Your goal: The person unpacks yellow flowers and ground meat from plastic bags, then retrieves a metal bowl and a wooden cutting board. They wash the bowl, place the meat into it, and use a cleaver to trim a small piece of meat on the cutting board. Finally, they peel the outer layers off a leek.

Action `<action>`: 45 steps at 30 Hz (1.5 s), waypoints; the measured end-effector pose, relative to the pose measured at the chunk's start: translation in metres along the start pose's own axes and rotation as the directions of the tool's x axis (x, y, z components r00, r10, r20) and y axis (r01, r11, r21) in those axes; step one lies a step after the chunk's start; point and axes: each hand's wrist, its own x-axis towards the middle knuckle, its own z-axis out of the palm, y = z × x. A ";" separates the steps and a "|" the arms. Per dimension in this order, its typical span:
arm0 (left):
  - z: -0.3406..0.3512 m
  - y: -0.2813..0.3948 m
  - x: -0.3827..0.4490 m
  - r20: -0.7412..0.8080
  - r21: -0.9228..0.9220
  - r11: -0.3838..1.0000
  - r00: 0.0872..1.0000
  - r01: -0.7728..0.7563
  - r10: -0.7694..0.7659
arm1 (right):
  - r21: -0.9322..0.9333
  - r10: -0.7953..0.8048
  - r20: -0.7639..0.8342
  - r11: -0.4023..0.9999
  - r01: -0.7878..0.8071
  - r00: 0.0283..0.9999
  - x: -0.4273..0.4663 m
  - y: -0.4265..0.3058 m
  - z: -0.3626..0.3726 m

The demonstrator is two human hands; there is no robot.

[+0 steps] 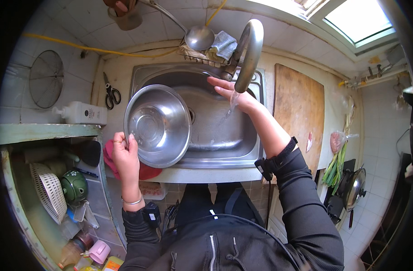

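My left hand (126,154) grips the near-left rim of a stainless steel bowl (172,118), thumb on the inside. The bowl is tilted over the left part of the steel sink (220,125), and its inside looks wet. My right hand (234,93) is beneath the spout of the curved metal faucet (255,50), its fingers extended and holding nothing. Water (232,104) runs from the spout over this hand and down towards the basin. Beside the bowl, a red cloth (150,172) lies at the counter's front edge.
Right of the sink lies a wooden cutting board (293,111) with a small piece of meat (309,142). Scissors (111,93) and a white pump bottle (86,113) are at left. Behind the sink, a rack holds a ladle (199,38) and cloths (224,45). Green onions (335,169) lie far right.
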 end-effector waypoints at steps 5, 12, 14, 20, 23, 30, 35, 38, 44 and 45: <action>-0.022 0.007 -0.009 -0.025 0.286 0.952 0.992 -0.112 0.124 | -0.013 0.021 -0.157 1.000 -0.023 0.987 -0.016 0.014 -0.011; -0.040 0.019 -0.025 0.073 0.738 0.595 0.915 -0.317 0.397 | -0.775 -0.025 -0.267 0.599 -0.199 0.963 -0.114 0.045 0.025; -0.046 0.020 -0.025 0.039 0.729 0.624 0.926 -0.283 0.375 | -0.874 0.420 -0.135 0.377 -0.308 0.897 -0.132 0.041 0.051; -0.061 0.026 -0.030 0.064 0.563 0.802 0.978 -0.198 0.196 | -0.710 0.394 -0.135 0.601 -0.366 0.909 -0.175 0.014 0.057; -0.053 0.035 -0.041 0.164 0.489 0.825 0.959 -0.283 0.232 | -0.889 0.425 -0.363 0.109 -0.445 0.829 -0.193 0.008 0.045; -0.027 0.080 -0.075 0.432 0.204 0.940 0.887 -0.274 0.164 | -0.494 0.193 -0.656 0.620 -0.609 0.729 -0.295 0.026 -0.002; 0.043 0.119 -0.097 0.461 -0.003 0.952 0.845 -0.306 0.273 | -0.263 0.275 -0.780 0.670 -0.694 0.562 -0.397 0.057 -0.049; 0.108 0.140 -0.107 0.454 -0.066 0.915 0.805 -0.398 0.383 | -0.222 0.180 -0.847 0.735 -0.641 0.500 -0.449 0.080 -0.087; 0.282 0.131 -0.097 0.359 -0.264 0.905 0.837 -0.332 0.412 | -0.213 0.141 -0.835 0.809 -0.547 0.532 -0.507 0.122 -0.174; 0.312 0.121 -0.095 0.354 -0.390 0.893 0.859 -0.223 0.369 | -0.213 0.116 -0.835 0.833 -0.510 0.538 -0.516 0.126 -0.192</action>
